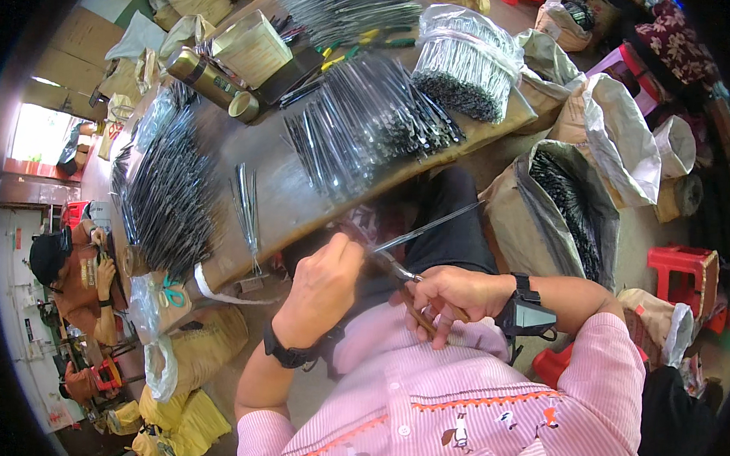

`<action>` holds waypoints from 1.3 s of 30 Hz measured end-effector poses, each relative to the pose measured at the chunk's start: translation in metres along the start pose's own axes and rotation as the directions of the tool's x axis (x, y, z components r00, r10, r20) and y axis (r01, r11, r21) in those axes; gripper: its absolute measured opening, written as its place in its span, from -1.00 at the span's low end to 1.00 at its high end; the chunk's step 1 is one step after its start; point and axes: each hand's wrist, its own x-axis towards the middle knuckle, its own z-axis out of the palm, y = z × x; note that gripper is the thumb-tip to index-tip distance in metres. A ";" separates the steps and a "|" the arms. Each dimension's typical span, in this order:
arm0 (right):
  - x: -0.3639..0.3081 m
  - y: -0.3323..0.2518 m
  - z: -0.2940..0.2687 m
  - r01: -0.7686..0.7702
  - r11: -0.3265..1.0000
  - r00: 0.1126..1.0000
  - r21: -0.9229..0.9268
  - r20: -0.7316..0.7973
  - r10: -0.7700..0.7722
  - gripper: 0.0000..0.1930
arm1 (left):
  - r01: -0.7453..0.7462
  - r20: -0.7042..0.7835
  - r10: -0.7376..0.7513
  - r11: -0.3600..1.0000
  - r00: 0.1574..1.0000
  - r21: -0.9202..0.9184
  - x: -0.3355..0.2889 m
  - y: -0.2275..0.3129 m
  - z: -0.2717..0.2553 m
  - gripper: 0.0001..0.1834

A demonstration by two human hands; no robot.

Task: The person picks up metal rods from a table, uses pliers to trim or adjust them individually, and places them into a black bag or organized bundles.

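My left hand [326,282] is closed, its fingers pinched at the near end of a thin, shiny metal rod [438,225]. From there the rod slants up to the right, over my dark-trousered leg. My right hand [451,299] is wrapped round the brown handles of a pair of pliers [404,272], whose metal jaws reach toward the rod beside my left fingers. Blur hides whether the jaws touch it. On the table ahead lies a wide pile of dark, shiny metal rods [370,122]. A small bunch of rods [247,211] lies near the table's front edge.
Another rod heap [171,187] covers the table's left end. A plastic-wrapped bundle [468,65] stands at the right corner. Behind are a thermos [200,76] and a box [255,50]. An open sack [549,207] and red stool [682,274] stand right; a co-worker [82,277] sits left.
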 end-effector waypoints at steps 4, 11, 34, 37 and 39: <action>0.001 0.003 -0.007 0.037 0.995 0.998 -0.097 -0.039 -0.041 -0.46 | 0.055 -0.065 -0.058 0.997 0.996 -0.044 -0.001 0.003 0.002 -0.89; -0.003 -0.005 0.001 0.066 0.993 0.985 -0.099 -0.152 -0.081 -0.66 | 0.112 -0.146 -0.124 0.990 0.981 -0.083 -0.003 0.008 0.015 -0.91; 0.011 -0.005 -0.020 0.187 0.464 0.760 -0.866 -0.171 -0.626 -0.56 | 0.269 -0.443 -0.371 0.922 0.816 -0.277 -0.011 0.003 0.053 -0.93; -0.020 -0.019 -0.004 0.297 0.757 0.872 -0.581 -0.158 -0.463 -0.48 | 0.266 -0.376 -0.435 0.866 0.818 -0.424 -0.013 0.005 0.048 -0.94; -0.025 -0.020 -0.016 0.247 0.764 0.909 -0.596 -0.131 -0.396 -0.34 | 0.285 -0.299 -0.527 0.760 0.796 -0.584 -0.007 0.011 0.043 -0.94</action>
